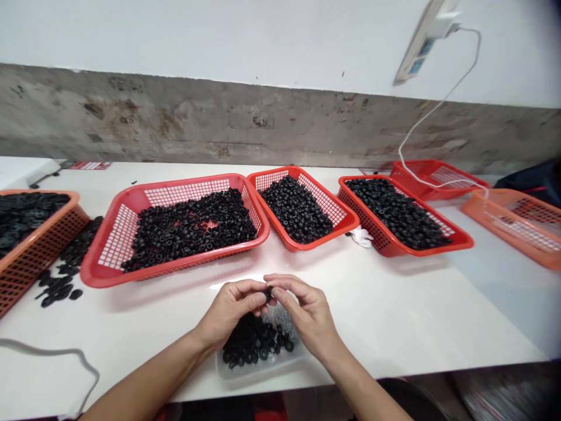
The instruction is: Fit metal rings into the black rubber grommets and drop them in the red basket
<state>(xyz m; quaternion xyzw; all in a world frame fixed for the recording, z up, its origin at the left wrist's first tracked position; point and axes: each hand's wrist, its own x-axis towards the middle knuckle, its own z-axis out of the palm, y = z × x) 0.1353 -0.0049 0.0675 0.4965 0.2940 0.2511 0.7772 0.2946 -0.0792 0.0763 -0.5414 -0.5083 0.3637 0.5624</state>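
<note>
Between the fingertips of my left hand [236, 304] and my right hand [307, 307] is a small black ring-shaped part [269, 293]. Both hands pinch it, so much of it is covered. Right below them sits a clear plastic tray [245, 372] near the table's front edge. Black round parts [258, 345] fill its left and middle, and small clear pieces [284, 321] lie in its back right, partly behind my right hand.
A wide red basket [105, 278] and two narrower ones [302, 244] [394, 248] hold black parts. An orange basket [74, 216] stands left, with loose black parts [56, 289] beside it. More baskets [429, 187] [504, 225] are at right. A white cable [421, 123] hangs from a power strip [421, 52].
</note>
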